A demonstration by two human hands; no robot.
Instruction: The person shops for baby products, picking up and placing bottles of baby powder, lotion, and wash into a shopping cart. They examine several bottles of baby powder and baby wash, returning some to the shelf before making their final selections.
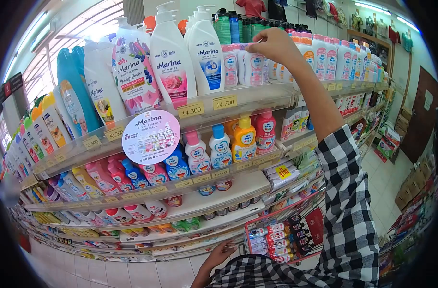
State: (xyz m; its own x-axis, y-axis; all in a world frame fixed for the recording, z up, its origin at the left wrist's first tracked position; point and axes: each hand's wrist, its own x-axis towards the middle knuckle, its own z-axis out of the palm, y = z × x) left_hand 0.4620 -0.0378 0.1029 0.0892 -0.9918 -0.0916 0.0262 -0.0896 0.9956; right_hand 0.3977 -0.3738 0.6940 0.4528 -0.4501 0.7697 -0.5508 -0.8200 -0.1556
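Note:
My right hand [275, 44] reaches up to the top shelf, its fingers curled and pinched at the top of a white My Baby powder bottle [254, 68] with a pink label. The fingers hide the bottle's cap. More pink-capped powder bottles [230, 67] stand close beside it. Low in the view, my left hand [222, 252] hangs with loosely bent fingers apart and nothing in it. It is beside a red-rimmed shopping cart [246, 236], which holds several rows of small packed bottles [278, 240].
Large white Marina lotion bottles [173, 60] stand left of my right hand. A round Marina sign [150, 137] hangs from the shelf edge. Colourful My Baby Kids bottles [244, 139] fill the shelf below. A brown door [420, 115] is beyond the tiled aisle at right.

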